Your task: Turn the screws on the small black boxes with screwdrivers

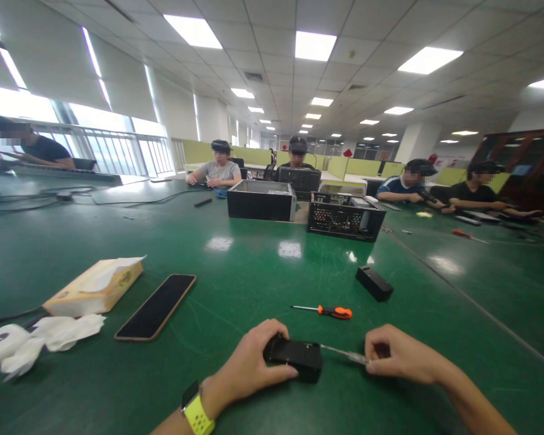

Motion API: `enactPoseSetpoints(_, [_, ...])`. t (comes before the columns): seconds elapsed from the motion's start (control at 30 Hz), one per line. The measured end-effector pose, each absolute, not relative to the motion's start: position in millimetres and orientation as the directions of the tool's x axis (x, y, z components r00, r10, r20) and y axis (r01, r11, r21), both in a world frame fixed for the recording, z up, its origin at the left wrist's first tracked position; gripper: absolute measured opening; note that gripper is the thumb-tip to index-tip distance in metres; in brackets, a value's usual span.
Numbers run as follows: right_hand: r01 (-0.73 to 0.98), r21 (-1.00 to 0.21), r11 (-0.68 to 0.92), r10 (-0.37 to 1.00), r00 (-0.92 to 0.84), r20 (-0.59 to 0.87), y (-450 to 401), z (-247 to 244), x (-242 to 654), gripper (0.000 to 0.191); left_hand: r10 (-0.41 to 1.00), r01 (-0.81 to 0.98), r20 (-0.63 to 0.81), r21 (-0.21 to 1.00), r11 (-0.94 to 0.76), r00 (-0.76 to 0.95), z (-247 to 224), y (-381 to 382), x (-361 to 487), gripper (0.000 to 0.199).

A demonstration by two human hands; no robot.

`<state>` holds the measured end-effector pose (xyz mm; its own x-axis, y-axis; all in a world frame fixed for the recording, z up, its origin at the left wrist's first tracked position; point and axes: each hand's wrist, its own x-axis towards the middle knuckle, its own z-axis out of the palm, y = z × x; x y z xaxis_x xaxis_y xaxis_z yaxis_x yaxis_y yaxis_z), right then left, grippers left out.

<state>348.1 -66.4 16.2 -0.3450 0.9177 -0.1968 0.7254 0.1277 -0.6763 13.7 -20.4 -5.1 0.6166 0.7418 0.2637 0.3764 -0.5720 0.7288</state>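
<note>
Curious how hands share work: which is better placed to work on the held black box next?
Probably the right hand: it holds a screwdriver-like tool pointed at the black box, which the left hand holds.

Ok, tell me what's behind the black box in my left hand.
Beyond the box lies an orange screwdriver on the green table, with a perforated case farther back. The box hides its own far side and the surface right behind it.

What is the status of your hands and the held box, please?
Left hand gripping black box. Right hand holding slim tool, tip at box's end, contact unclear. Orange screwdriver lies beyond, untouched.
</note>
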Motion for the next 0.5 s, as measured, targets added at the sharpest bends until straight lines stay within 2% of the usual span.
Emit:
enactPoseSetpoints(0.13, [0.813,-0.573,0.106,0.97,-0.212,-0.121,-58,8,359,0.02,0.738,0.384,0.257,0.722,-0.576,0.624,-3,-21,13,0.043])
enactPoseSetpoints(0.3, [0.872,-0.468,0.139,0.981,-0.186,-0.056,-57,4,349,0.022,0.724,0.372,0.299,0.701,-0.609,0.621,-4,-21,12,0.042])
enactPoseSetpoints(0.4, [0.85,-0.485,0.205,0.979,-0.182,0.093,-61,9,330,0.032,0.732,0.4,0.318,0.674,-0.621,0.602,-7,-22,12,0.037])
enactPoseSetpoints(0.5, [0.772,-0.573,0.275,0.961,-0.218,0.168,-66,9,304,0.042,0.752,0.419,0.32,0.674,-0.608,0.576,-9,-23,14,0.037])
